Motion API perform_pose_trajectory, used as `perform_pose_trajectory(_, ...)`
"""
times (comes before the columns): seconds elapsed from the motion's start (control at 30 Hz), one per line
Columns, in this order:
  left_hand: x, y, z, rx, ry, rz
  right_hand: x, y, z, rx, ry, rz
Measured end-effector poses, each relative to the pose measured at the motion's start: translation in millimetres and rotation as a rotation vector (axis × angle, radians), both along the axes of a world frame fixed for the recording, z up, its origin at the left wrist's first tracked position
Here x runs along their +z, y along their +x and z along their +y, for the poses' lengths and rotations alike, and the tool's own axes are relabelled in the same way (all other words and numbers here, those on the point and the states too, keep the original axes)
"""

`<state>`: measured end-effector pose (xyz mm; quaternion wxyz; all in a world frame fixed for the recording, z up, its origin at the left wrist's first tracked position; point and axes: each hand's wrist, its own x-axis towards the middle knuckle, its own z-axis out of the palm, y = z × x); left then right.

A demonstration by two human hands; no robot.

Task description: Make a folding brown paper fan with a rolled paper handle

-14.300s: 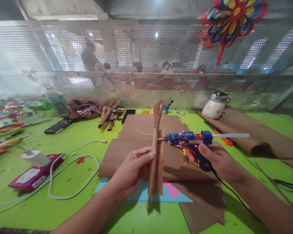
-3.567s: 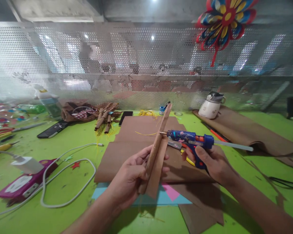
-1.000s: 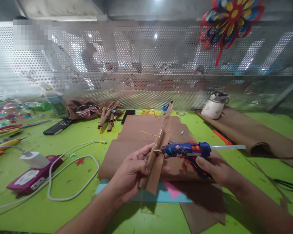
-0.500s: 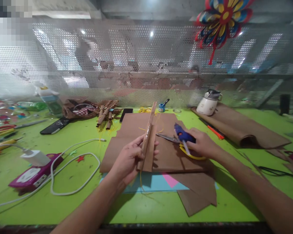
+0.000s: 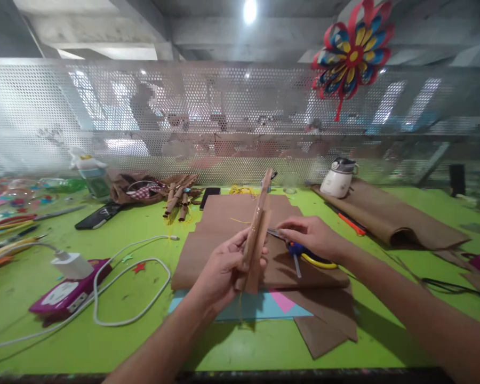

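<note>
My left hand is wrapped round a brown paper roll, held tilted upright. Shiny glue streaks the roll, a loose flap runs along its right side, and yellow string hangs from its lower end. My right hand is just right of the roll, fingers stretched loosely towards it with nothing visible in them. Beneath that hand, a blue glue gun with a pale glue stick lies on the brown paper sheet. Beside it are scissors with yellow handles, partly covered by the gun and hand.
Finished paper rolls lie at the back left, near a phone. A purple power strip and white cable occupy the left. At back right, a white bottle and orange cutter adjoin a large brown sheet.
My right hand has let go of the glue gun, which now lies on the sheet, and has moved towards the roll. My left hand still holds the roll. The view has tilted upward.
</note>
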<state>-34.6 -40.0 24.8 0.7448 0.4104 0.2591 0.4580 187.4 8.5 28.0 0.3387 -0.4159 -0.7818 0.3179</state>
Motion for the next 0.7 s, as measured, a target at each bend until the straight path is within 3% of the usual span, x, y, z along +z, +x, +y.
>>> perform_pose_trajectory(0.07,1.3,0.6,-1.6,-0.044,0.022,-0.034,-2.8,-16.5,2.3,0.065,-0.183,0.256)
perform_pose_trajectory(0.13,2.3,1.3,-2.8,-0.075,0.027,-0.061,-7.0,-27.6,4.2,0.15,-0.268,0.462)
perform_pose_trajectory(0.27,3.4,2.9,-5.0,-0.114,0.007,-0.105,-10.4,-37.9,0.8,0.261,-0.334,0.616)
perform_pose_trajectory(0.47,2.5,6.0,-8.7,-0.166,-0.047,-0.127,-13.5,-46.3,-9.5,0.194,-0.442,0.784)
perform_pose_trajectory(0.7,-2.6,8.1,-8.2,-0.228,-0.078,-0.199,-14.1,-48.1,-12.3,0.096,-0.421,0.851)
